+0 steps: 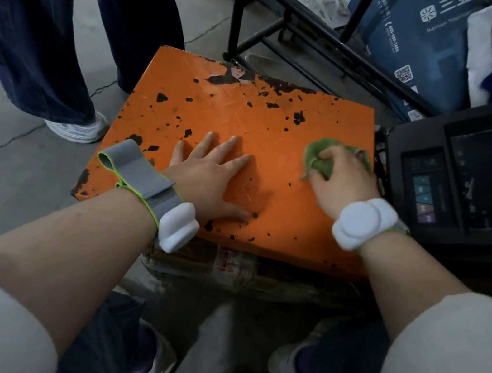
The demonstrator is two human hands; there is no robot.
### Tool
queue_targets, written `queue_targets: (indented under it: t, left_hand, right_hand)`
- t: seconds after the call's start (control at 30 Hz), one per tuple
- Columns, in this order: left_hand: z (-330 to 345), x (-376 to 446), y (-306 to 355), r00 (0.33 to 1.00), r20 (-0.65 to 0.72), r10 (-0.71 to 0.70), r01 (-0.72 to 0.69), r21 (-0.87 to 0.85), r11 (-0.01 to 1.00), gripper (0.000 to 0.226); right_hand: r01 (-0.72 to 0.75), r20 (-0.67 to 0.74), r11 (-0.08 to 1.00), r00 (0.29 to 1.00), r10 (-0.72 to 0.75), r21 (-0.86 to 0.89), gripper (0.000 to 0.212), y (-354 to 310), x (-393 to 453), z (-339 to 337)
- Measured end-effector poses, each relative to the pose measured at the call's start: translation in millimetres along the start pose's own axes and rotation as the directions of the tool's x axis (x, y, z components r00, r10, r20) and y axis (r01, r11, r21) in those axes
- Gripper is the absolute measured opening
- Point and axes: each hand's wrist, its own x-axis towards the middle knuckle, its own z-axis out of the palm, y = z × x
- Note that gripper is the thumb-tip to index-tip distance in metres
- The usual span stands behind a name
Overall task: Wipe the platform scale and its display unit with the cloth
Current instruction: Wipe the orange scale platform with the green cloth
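The right hand [338, 176] bunches the green cloth [322, 157] under curled fingers near the right edge of the orange platform scale [250, 115], beside the black display unit [469, 179], while the left hand [211, 170] presses flat, fingers spread, on the plate

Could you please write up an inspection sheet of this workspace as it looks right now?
Surface: orange platform scale, paint chipped in many black patches, worst along the far edge.
Job's things: green cloth bunched near the platform's right edge; black display unit beside the platform on the right.
Clutter: blue printed box and black metal rack behind the scale.
Grippers: left hand flat on the platform, fingers spread; right hand grips the cloth.
Cables: nothing seen.
Surroundings: cracked concrete floor; a second person's dark trousers at far left.
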Motion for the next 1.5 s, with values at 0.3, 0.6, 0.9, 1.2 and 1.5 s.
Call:
queue_targets:
  t: [0.3,0.6,0.9,1.2,1.5]
  left_hand:
    - [1,3,-1,1.0,-0.025,0.01,-0.011,-0.004,1.0,0.096]
    - [-2,5,2,1.0,-0.01,-0.013,0.013,-0.021,1.0,0.088]
    - [-2,6,2,0.999,0.011,-0.032,0.032,-0.016,0.999,0.088]
    - [-4,6,-1,0.999,-0.005,-0.036,0.036,-0.013,0.999,0.086]
    - [-6,10,-1,0.999,-0.002,-0.046,0.046,-0.022,0.999,0.085]
  right_hand:
    - [0.174,0.048,0.979,0.984,-0.17,-0.102,0.035,-8,-2,8]
    - [0.251,0.092,0.954,0.967,-0.238,-0.163,0.04,-18,3,13]
    - [0.064,0.003,0.994,0.998,-0.064,-0.089,0.047,-13,24,2]
    - [-0.075,-0.08,0.996,0.994,0.08,0.057,0.031,0,46,-14]
    - [0.067,0.03,0.996,0.997,-0.065,-0.061,0.038,0,57,-18]
